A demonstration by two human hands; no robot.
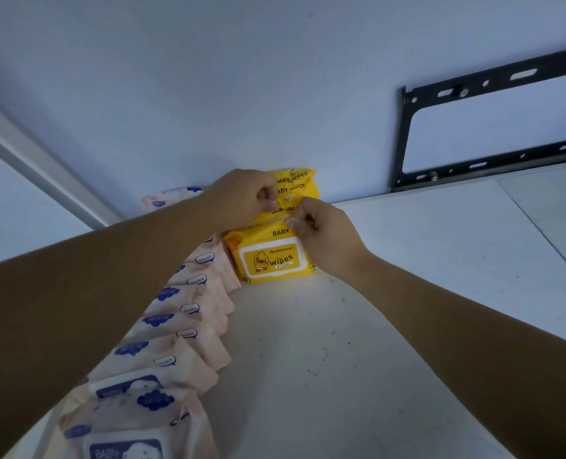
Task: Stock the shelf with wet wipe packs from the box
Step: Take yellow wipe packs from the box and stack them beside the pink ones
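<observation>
Several yellow wet wipe packs (275,256) stand in a row on the white shelf top (391,309), running back to the wall. My left hand (241,200) grips the top edges of the packs further back. My right hand (324,236) pinches the top edge of the front yellow pack, which shows a duck label. A long row of pink wet wipe packs (188,326) stands to the left, partly hidden under my left forearm. The box is not in view.
A pale wall (241,94) rises right behind the packs. A black metal bracket (473,127) is fixed to the wall at the right. The shelf surface stretches to the right and toward me, with a seam (540,226) at the far right.
</observation>
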